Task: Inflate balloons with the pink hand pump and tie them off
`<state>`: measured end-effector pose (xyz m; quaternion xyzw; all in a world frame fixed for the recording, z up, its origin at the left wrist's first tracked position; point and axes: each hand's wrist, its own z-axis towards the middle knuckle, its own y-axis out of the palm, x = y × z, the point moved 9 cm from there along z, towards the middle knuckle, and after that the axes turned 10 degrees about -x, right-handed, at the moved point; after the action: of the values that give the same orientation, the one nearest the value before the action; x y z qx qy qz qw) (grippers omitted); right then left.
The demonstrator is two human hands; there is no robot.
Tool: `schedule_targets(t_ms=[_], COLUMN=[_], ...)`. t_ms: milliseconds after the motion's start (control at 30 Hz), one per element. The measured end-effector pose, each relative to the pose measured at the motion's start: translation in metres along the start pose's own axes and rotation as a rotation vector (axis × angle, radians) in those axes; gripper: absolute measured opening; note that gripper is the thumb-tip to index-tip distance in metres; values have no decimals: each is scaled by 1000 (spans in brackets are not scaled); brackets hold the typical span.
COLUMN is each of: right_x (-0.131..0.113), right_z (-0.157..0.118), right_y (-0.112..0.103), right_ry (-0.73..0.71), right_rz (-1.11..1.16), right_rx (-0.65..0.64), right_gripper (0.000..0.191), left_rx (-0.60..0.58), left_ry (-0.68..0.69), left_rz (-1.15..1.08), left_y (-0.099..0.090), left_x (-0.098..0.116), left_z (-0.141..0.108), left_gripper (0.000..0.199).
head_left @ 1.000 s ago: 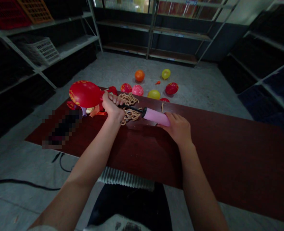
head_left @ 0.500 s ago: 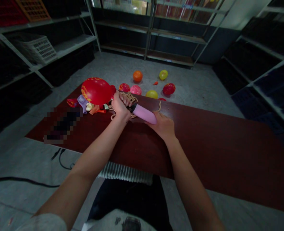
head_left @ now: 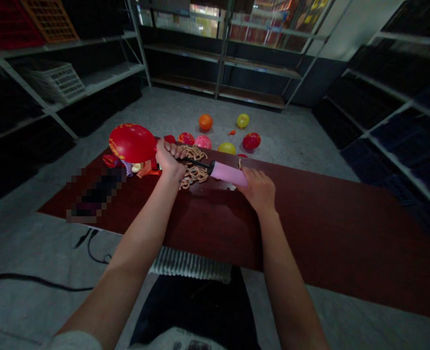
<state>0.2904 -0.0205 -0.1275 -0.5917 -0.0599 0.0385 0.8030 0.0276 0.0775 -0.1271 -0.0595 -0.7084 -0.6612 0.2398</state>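
Observation:
A pink balloon pump (head_left: pixel 227 174) with a black rod lies between my hands above the table. My right hand (head_left: pixel 258 189) is closed around the lower end of its pink barrel. My left hand (head_left: pixel 171 159) is wrapped round the pump's other end, where the black rod shows. Beyond my left fingers sits an inflated red balloon (head_left: pixel 132 143) with a yellow pattern; its neck is hidden in that hand. Under and behind the pump is a heap of tan cord-like pieces (head_left: pixel 196 174). Limp balloons (head_left: pixel 148 168) in several colours lie below the red balloon.
The dark red table (head_left: pixel 328 233) stretches right. Inflated balloons, among them an orange balloon (head_left: pixel 205 122) and a red balloon (head_left: pixel 251 141), rest on the floor behind it. Metal shelves (head_left: pixel 218 58) surround the area; a white basket (head_left: pixel 63 80) stands left. A black cable (head_left: pixel 36 280) crosses the floor.
My hands have moved apart: the left went left with the red balloon, the right slightly right. More of the pump's black rod now shows, and more tan cord is uncovered.

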Motion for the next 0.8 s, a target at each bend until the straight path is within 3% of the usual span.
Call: schedule_targets(t_ms=[167,300,500,667,800], right_x=[25,32,24,12,0], right_z=[-4,-9,-9,-7,-5], right_y=[-6,-9,-9,-6,-1], right_ry=[34,39,62,34,25], right_rz=[-7,66,61,46,62], right_rx=[53,77,-30,-81,-112], right_gripper=[37,38,36,34,36], left_rx=[-23,-40,-13,107,130], left_ry=[20,45,78,93,115], left_rz=[-13,16,47,88,85], left_y=[2,9,13,1,-4], left_x=[22,33,30,28,26], left_z=[6,2,-7,-6,-6], left_gripper=[46,49,53,64,65])
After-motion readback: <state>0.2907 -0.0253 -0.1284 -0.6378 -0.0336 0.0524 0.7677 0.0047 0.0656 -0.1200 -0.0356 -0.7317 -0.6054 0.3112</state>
